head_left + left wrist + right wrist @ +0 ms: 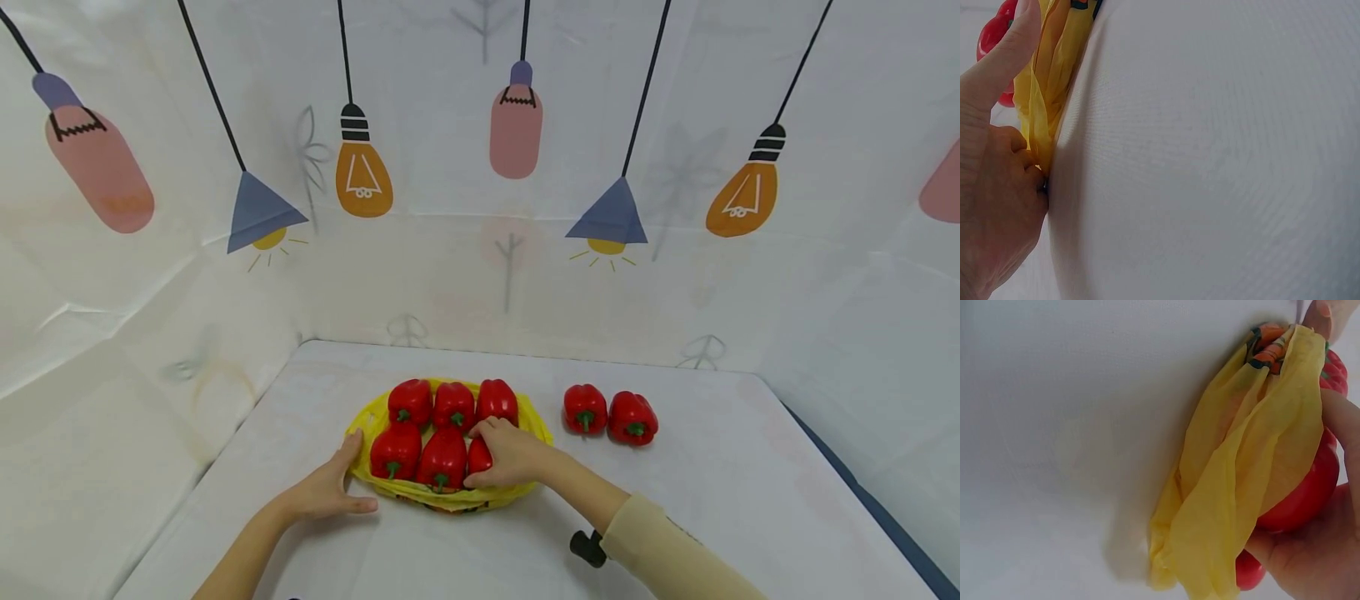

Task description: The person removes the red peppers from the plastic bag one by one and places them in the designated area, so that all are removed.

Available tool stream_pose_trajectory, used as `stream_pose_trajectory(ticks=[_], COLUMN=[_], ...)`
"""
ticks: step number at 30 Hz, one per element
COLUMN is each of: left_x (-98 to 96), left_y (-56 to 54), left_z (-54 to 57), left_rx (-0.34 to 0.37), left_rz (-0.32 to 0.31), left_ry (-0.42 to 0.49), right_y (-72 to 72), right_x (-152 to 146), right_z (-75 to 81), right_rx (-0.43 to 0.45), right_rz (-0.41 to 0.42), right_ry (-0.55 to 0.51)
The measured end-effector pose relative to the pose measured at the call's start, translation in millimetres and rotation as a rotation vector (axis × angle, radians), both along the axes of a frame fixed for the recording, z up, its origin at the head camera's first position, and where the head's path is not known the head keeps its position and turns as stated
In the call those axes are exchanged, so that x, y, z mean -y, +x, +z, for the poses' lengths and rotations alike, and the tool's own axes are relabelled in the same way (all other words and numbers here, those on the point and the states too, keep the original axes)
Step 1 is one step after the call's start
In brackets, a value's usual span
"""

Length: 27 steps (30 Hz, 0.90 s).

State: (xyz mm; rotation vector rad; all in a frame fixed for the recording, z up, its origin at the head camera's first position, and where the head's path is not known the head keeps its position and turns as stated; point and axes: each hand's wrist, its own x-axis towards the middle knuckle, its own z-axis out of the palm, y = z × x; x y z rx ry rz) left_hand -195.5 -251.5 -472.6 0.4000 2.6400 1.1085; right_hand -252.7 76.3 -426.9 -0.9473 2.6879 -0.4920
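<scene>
A yellow plastic bag (pixel 480 501) lies spread on the table with several red bell peppers (pixel 442 457) in two rows inside its rim. At the near right of these, my right hand (pixel 514 455) grips a red bell pepper (pixel 478 455), thumb on the near side and fingers over the far side. The right wrist view shows that pepper (pixel 1307 494) partly behind the bag's yellow wall (pixel 1222 475). My left hand (pixel 321 492) touches the bag's left edge, its thumb stretched out along the near side. In the left wrist view its fingertips are partly hidden by the bag.
Two more red bell peppers, one (pixel 585 409) beside the other (pixel 633 418), stand on the white-covered table (pixel 735 500) right of the bag. A small black object (pixel 587 548) shows by the right sleeve. A white sheet printed with lamps (pixel 450 275) hangs behind the table.
</scene>
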Motion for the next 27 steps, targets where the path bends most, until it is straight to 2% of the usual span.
stream_pose_trajectory(ticks=[9,17,24,27], left_x=[-0.3,-0.5,-0.5,-0.9], left_y=[1.1,1.3,2.6,2.7], left_z=[0.8,0.0,2.2,3.2], left_rx=[0.003,0.002,0.004,0.013], left_rz=[0.006,0.003,0.003,0.007], left_ry=[-0.009,-0.007,0.002,0.005], right_y=[8.4,11.3,7.7,6.1], right_x=[-3,-11,-20,-24], right_z=[5.4,14.5,25.1,27.7], right_rx=[-0.022,-0.156,-0.207,-0.234], right_rz=[-0.029,0.004,-0.05,-0.042], right_ry=[-0.068,-0.17,-0.275,-0.336])
